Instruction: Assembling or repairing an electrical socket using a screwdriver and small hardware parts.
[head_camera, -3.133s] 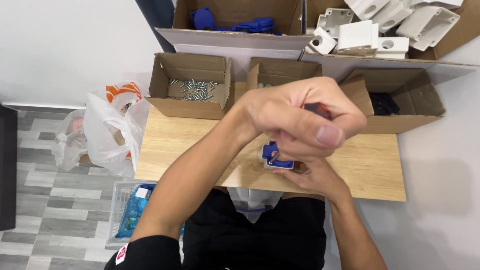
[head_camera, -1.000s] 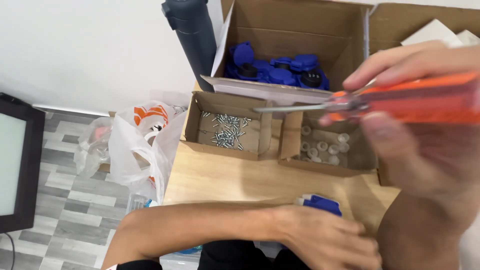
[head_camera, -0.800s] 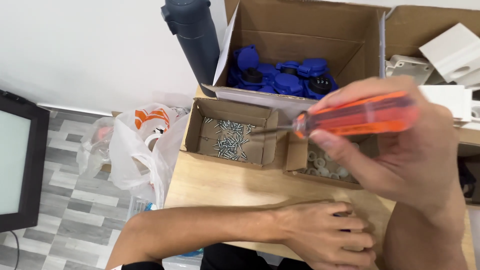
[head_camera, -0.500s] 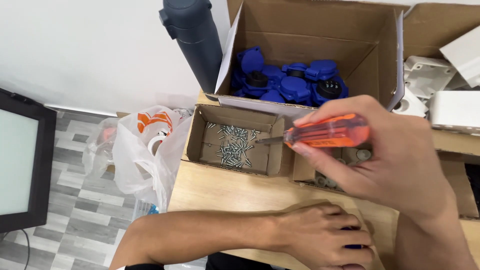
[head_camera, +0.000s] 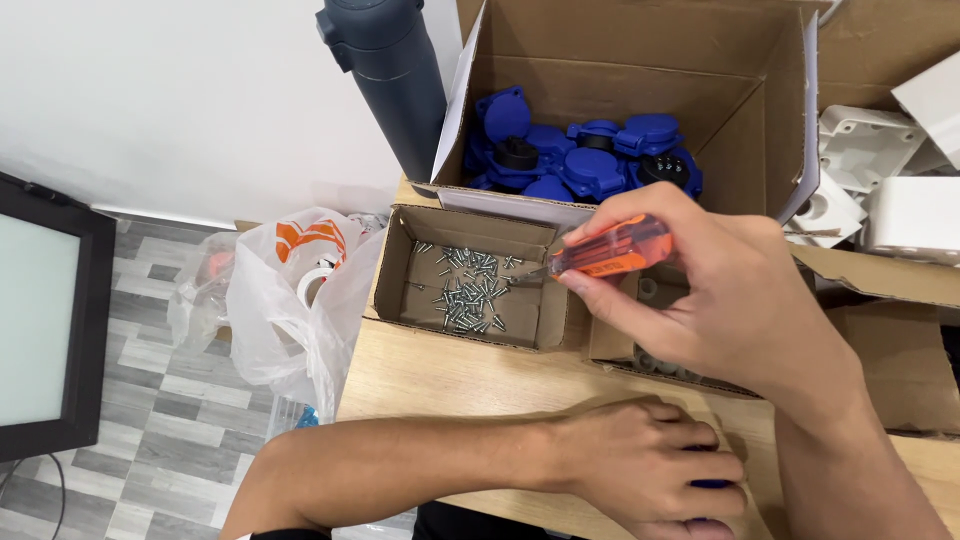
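Orange and see-through, the handle of a screwdriver sits clenched in the right hand, its tip reaching into the small cardboard box of loose screws near the table's left edge. The left hand lies at the near edge, fingers closed down over a blue part that barely shows. Behind, a bigger carton holds blue socket covers; a dark flask stands just beside it, and white housings sit at the right.
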